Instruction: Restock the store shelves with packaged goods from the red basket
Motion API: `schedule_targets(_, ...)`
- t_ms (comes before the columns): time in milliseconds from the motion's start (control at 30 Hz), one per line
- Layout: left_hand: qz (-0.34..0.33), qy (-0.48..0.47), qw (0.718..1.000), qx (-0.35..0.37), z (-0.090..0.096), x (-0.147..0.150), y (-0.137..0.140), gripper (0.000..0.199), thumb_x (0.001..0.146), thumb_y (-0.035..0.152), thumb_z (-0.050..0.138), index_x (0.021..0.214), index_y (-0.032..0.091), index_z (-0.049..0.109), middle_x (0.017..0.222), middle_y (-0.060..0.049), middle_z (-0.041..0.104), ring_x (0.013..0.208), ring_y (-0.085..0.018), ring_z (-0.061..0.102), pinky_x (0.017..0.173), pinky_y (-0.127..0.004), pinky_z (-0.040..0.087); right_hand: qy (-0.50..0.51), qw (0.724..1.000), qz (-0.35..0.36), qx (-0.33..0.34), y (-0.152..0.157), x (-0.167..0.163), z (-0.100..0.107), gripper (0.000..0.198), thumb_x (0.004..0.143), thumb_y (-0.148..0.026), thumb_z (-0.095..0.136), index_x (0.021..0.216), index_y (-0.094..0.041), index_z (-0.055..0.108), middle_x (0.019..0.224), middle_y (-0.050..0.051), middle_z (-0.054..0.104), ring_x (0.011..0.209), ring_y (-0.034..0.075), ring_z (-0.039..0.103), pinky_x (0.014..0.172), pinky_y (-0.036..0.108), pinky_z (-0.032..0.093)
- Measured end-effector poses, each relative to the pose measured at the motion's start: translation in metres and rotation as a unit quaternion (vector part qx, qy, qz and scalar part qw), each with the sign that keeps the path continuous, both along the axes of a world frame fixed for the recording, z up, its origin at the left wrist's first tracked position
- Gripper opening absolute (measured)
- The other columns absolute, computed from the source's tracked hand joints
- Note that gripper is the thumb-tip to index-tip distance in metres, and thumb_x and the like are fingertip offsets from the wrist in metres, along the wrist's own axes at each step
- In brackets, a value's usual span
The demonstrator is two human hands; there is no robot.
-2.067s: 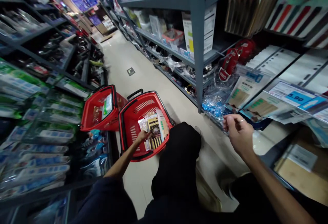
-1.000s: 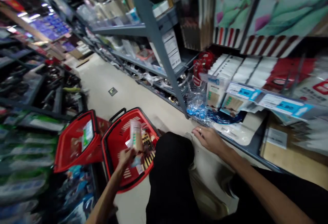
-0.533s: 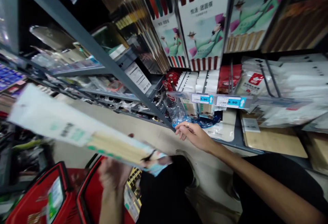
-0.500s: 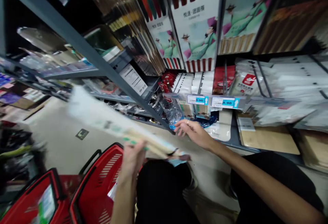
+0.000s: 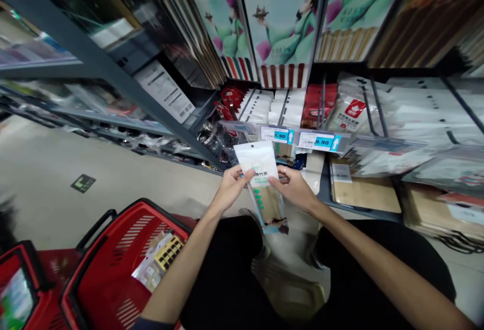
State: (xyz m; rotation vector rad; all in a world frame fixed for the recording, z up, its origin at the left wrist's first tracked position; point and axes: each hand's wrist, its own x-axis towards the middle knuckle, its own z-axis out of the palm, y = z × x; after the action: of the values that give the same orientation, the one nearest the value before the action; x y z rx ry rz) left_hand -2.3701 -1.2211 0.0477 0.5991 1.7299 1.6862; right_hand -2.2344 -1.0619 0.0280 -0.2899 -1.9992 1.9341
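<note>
A pack of bamboo skewers [image 5: 269, 201] hangs upright in front of the shelf, its white header at the top and a clear window lower down. My left hand [image 5: 231, 188] pinches the left edge, thumb across the printed front. On the other edge my right hand [image 5: 297, 187], with a ring on one finger, grips the pack between thumb and fingers. Just behind it, similar white-topped packs [image 5: 287, 107] hang on hooks above the price labels [image 5: 278, 135].
At lower left stands a red shopping basket [image 5: 102, 242] with a yellow-patterned packet [image 5: 168, 253] inside; another red basket [image 5: 22, 269] is beside it. Wooden boards [image 5: 365, 191] lie on the bottom shelf to the right. A grey shelf post [image 5: 124, 93] slants across the left.
The skewer pack has swung from a slanted position at the left to upright in the middle. My right hand, earlier without it near the shelf, now grips its right edge. The view has shifted.
</note>
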Motion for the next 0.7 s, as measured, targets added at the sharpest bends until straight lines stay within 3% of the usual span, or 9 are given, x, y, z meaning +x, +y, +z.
schedule_targets(133, -0.053, 0.005, 0.999, -0.011, -0.007, 0.008, 0.003, 0.046, 0.071, 0.050, 0.088, 0.098, 0.014, 0.080, 0.094, -0.009, 0.080, 0.080, -0.022, 0.072, 0.073, -0.031, 0.058, 0.030, 0.997, -0.032, -0.059, 0.001, 0.000, -0.003, 0.041, 0.089, -0.046, 0.073, 0.122, -0.022, 0.071, 0.119, 0.006, 0.075, 0.098, 0.023, 0.073, 0.083, 0.034, 0.062)
schedule_targets(333, -0.041, -0.032, 0.998, 0.027, -0.011, 0.013, 0.007, 0.048, 0.072, 0.049, 0.088, 0.104, 0.014, 0.079, 0.098, -0.011, 0.081, 0.085, -0.023, 0.073, 0.076, -0.033, 0.059, 0.039, 0.995, -0.036, -0.080, 0.003, -0.003, -0.005, 0.041, 0.088, -0.048, 0.074, 0.117, -0.019, 0.074, 0.116, 0.008, 0.077, 0.102, 0.025, 0.073, 0.085, 0.037, 0.063)
schedule_targets(467, 0.001, -0.025, 0.997, 0.071, -0.016, 0.003, 0.030, 0.051, 0.071, 0.049, 0.088, 0.107, 0.015, 0.079, 0.096, -0.010, 0.081, 0.080, -0.021, 0.073, 0.075, -0.032, 0.059, 0.024, 0.996, -0.061, -0.059, 0.012, -0.009, -0.013, 0.041, 0.086, -0.049, 0.075, 0.113, -0.018, 0.074, 0.113, 0.009, 0.077, 0.102, 0.027, 0.073, 0.087, 0.041, 0.063)
schedule_targets(600, -0.006, 0.001, 0.997, 0.073, -0.027, -0.005, 0.059, 0.044, 0.071, 0.050, 0.087, 0.095, 0.013, 0.081, 0.091, -0.009, 0.080, 0.079, -0.021, 0.071, 0.076, -0.033, 0.057, 0.060, 0.985, -0.137, -0.083, 0.026, -0.016, -0.020, 0.044, 0.084, -0.051, 0.076, 0.111, -0.017, 0.072, 0.112, 0.009, 0.077, 0.101, 0.025, 0.073, 0.090, 0.041, 0.062)
schedule_targets(700, -0.011, 0.004, 0.996, 0.088, -0.032, -0.006, 0.074, 0.044, 0.071, 0.048, 0.087, 0.097, 0.013, 0.080, 0.093, -0.009, 0.080, 0.082, -0.022, 0.072, 0.078, -0.033, 0.056, 0.078, 0.976, -0.187, -0.078, 0.032, -0.020, -0.020, 0.042, 0.084, -0.050, 0.076, 0.109, -0.016, 0.073, 0.108, 0.008, 0.078, 0.096, 0.024, 0.073, 0.090, 0.040, 0.061)
